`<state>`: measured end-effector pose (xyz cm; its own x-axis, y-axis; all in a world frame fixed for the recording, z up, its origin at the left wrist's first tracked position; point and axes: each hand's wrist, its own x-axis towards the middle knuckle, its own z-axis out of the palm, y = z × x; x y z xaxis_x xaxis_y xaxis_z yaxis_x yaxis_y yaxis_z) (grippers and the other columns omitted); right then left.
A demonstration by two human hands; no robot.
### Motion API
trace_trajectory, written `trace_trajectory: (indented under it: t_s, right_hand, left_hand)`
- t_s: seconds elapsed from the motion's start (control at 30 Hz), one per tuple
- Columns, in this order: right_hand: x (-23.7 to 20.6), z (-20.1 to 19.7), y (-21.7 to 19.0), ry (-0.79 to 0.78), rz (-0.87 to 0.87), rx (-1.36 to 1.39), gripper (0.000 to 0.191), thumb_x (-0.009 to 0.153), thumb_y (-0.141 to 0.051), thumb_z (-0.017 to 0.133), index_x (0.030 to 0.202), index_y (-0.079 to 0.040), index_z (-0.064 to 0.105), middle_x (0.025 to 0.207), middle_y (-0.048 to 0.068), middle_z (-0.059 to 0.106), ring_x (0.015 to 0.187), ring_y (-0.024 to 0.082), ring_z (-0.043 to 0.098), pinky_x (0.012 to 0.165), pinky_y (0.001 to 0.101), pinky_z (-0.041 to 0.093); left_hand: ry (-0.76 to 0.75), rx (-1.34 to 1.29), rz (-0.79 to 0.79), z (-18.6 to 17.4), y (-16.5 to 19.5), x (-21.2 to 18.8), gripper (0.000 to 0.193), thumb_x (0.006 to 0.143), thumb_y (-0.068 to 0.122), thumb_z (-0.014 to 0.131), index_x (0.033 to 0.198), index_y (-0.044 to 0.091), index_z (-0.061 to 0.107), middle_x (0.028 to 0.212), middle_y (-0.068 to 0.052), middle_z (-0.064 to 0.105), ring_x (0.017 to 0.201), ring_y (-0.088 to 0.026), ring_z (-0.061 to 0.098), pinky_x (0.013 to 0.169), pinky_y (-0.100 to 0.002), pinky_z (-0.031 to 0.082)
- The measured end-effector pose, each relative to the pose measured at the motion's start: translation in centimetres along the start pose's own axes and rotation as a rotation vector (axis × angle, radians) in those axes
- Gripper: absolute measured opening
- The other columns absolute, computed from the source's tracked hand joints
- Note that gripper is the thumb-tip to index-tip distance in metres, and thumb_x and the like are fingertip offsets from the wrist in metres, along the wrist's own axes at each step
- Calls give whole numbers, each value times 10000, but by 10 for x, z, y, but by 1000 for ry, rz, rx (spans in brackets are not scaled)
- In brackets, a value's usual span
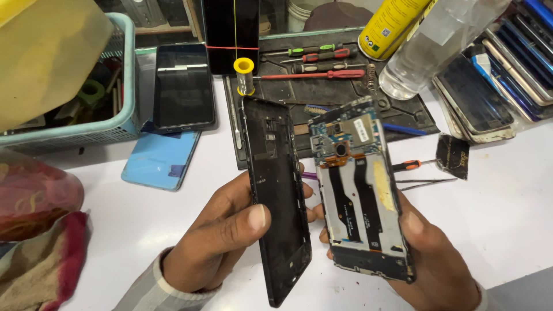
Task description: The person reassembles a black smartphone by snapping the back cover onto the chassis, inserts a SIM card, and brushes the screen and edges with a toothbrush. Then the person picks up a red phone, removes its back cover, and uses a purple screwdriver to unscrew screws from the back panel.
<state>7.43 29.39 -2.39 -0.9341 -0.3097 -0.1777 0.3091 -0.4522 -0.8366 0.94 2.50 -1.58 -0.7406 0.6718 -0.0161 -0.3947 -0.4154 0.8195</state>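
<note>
Phone body (pixel 363 196), circuit side up, sits at lower centre-right, clasped in the right hand (pixel 432 253). Left hand (pixel 222 236) clamps the black back cover (pixel 276 196) just beside it. Screwdrivers (pixel 322 63) lie on the mat (pixel 345 109) at upper centre.

view: your one head camera | angle: looks steeply down and forward over the counter (pixel 144 230) | range: close, your hands fill the lower middle | shared: no second view

White table (pixel 507 230) with black work mat (pixel 340 98), blue phone (pixel 160 158), teal basket (pixel 124 124), tweezers (pixel 426 183).
</note>
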Motion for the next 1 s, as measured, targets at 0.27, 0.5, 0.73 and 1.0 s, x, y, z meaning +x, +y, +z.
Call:
trace_trajectory:
  t_s: [0.27, 0.5, 0.73, 1.0]
  right_hand:
    - [12, 15, -19, -38, -42, -153, 1010, 907, -589, 687, 1624, 6, 295, 1473, 302, 549, 1222, 351, 624, 970, 492, 538]
    - [26, 27, -17, -121, -100, -146, 924, 938, -514, 697, 1567, 30, 296, 1491, 233, 528, 1312, 316, 573, 1072, 467, 484]
    - [25, 23, -11, -87, -74, -121, 875, 950, -447, 663, 1594, 35, 318, 1421, 218, 584, 1273, 282, 598, 1061, 436, 481]
    - [27, 22, -3, -70, -74, -142, 808, 963, -398, 620, 1585, 31, 331, 1430, 186, 569, 1291, 250, 579, 1072, 420, 471]
  left_hand:
    - [77, 42, 32, -3, -2, 3, 792, 851, 482, 692, 1414, -40, 503, 1233, -181, 650, 1155, -285, 656, 1010, -491, 541]
    - [93, 50, 62, -5, -2, 3, 733, 891, 438, 689, 1411, -50, 519, 1178, -179, 659, 1106, -248, 641, 971, -425, 524]
    - [109, 113, 60, -5, -4, 3, 746, 869, 447, 688, 1397, -52, 522, 1144, -138, 671, 1061, -194, 639, 928, -345, 512]
    - [129, 152, 64, -4, -4, 5, 782, 878, 460, 715, 1444, -46, 527, 1065, -120, 656, 903, -151, 587, 793, -286, 481]
